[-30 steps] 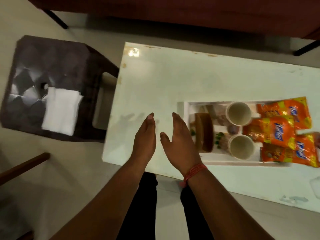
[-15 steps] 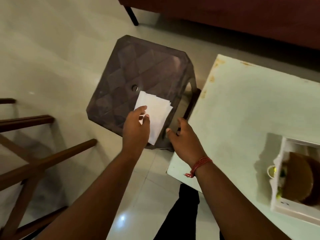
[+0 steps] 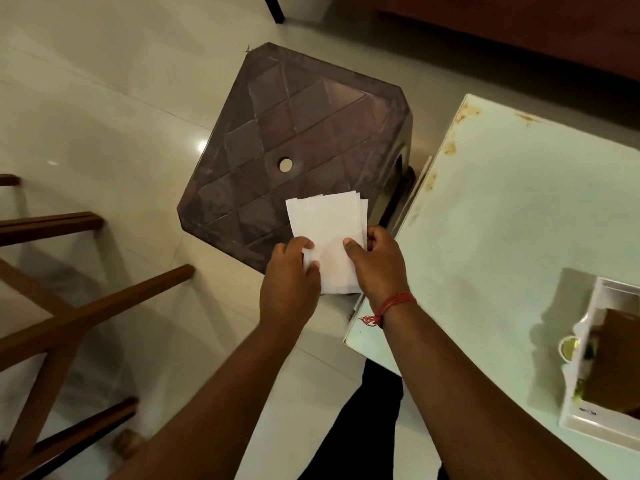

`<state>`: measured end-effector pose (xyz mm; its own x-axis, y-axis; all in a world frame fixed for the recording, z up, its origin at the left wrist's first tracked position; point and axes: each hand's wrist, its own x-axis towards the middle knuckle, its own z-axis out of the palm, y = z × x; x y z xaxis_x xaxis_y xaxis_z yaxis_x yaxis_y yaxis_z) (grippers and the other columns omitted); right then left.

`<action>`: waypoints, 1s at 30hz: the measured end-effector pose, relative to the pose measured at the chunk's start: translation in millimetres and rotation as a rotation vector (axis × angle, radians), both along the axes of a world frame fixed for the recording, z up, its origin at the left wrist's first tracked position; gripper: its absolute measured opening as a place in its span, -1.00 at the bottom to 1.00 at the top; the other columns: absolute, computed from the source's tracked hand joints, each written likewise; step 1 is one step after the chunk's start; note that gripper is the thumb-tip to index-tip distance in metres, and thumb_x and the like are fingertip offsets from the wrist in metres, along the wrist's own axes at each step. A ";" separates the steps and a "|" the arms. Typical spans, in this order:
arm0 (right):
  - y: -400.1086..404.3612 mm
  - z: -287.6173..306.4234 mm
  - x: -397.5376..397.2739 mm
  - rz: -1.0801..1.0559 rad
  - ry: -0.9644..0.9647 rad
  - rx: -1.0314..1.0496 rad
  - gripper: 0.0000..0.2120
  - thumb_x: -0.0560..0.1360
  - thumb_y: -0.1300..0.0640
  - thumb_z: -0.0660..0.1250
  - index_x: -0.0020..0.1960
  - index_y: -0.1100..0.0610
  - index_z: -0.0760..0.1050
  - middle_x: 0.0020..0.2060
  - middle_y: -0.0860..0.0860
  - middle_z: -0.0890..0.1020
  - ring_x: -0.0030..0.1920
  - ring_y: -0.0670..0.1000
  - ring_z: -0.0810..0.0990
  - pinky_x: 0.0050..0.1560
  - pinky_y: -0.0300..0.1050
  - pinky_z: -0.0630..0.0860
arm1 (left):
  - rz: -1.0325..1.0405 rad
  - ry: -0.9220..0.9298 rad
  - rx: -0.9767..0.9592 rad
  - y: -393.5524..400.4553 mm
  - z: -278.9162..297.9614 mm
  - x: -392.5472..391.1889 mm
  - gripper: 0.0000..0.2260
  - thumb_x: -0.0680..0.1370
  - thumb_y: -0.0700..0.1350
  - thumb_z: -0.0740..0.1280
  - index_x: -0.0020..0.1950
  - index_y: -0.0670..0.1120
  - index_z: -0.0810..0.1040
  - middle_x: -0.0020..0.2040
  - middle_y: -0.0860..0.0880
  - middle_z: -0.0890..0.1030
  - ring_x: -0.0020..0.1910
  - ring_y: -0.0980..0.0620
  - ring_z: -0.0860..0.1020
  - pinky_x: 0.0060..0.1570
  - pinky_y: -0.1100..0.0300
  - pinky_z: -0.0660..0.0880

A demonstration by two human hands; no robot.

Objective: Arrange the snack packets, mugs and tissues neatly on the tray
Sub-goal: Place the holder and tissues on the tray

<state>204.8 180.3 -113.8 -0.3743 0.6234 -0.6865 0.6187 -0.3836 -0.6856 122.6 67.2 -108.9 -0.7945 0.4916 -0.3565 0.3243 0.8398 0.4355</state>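
The stack of white tissues (image 3: 327, 237) sits between my two hands, over the near corner of the dark plastic stool (image 3: 298, 140), its far end fanned slightly so the separate sheets show at the top right edge. Whether the stack rests on the stool or is just clear of it, I cannot tell. My left hand (image 3: 289, 278) grips the stack's near left edge, fingers curled closed around the paper with the thumb on top. My right hand (image 3: 379, 266) clamps the right edge, thumb (image 3: 351, 249) pressed flat on the top sheet and the other fingers wrapped around the side. A red thread band (image 3: 394, 304) circles my right wrist.

The stool has a diamond-patterned seat with a small round hole in the middle, and it stands on pale glossy floor tiles (image 3: 104, 116). Just beside it on the right is the white table (image 3: 519, 220), its edge stained with rusty marks. At the far right edge of the view, on the table, part of the white tray (image 3: 585, 368) shows, with something brown lying inside it. Wooden chair rails (image 3: 86, 313) cross the floor on the left. My dark trousers show below, between my forearms.
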 end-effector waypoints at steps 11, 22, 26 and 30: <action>29.3 33.9 134.8 -0.337 0.578 -0.578 -0.70 0.59 0.21 0.28 0.31 0.12 0.52 0.19 0.07 0.65 0.16 0.13 0.65 0.09 0.08 0.62 | 0.654 -0.970 0.360 44.3 25.2 108.9 -0.72 0.59 0.06 0.30 0.22 -0.05 0.51 0.19 -0.05 0.64 0.01 0.00 0.64 -0.19 0.20 0.59; 77.0 48.1 348.0 -0.050 -0.071 0.183 -0.78 0.55 0.12 0.31 0.19 0.08 0.55 -0.05 -0.04 0.64 -0.02 0.01 0.62 -0.05 -0.15 0.48 | 0.505 -1.123 0.494 109.6 33.0 291.5 -0.81 0.61 -0.22 0.26 0.18 -0.15 0.60 0.08 -0.10 0.70 0.03 -0.08 0.67 -0.11 0.08 0.61; 73.2 42.9 397.9 -0.064 -0.140 0.348 -0.77 0.53 0.10 0.33 0.18 0.08 0.55 0.03 -0.03 0.62 0.04 0.00 0.56 0.01 -0.20 0.38 | 0.432 -1.060 0.421 122.6 35.8 343.1 -0.81 0.61 -0.20 0.27 0.18 -0.13 0.60 0.08 -0.07 0.70 0.05 -0.09 0.66 -0.02 0.04 0.60; 63.7 42.7 418.1 -0.145 -0.133 0.424 -0.70 0.55 0.13 0.31 0.28 0.05 0.52 0.11 -0.03 0.56 0.12 0.00 0.53 0.10 -0.20 0.39 | 0.420 -1.043 0.363 128.9 36.9 370.5 -0.82 0.61 -0.21 0.25 0.16 -0.10 0.60 0.11 -0.08 0.68 0.11 -0.12 0.64 0.13 -0.07 0.57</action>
<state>622.8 244.0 -71.1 -0.1885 0.8988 -0.3958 0.6722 -0.1757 -0.7192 493.1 196.1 -72.0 -0.3252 0.4673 -0.8221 -0.6017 0.5684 0.5611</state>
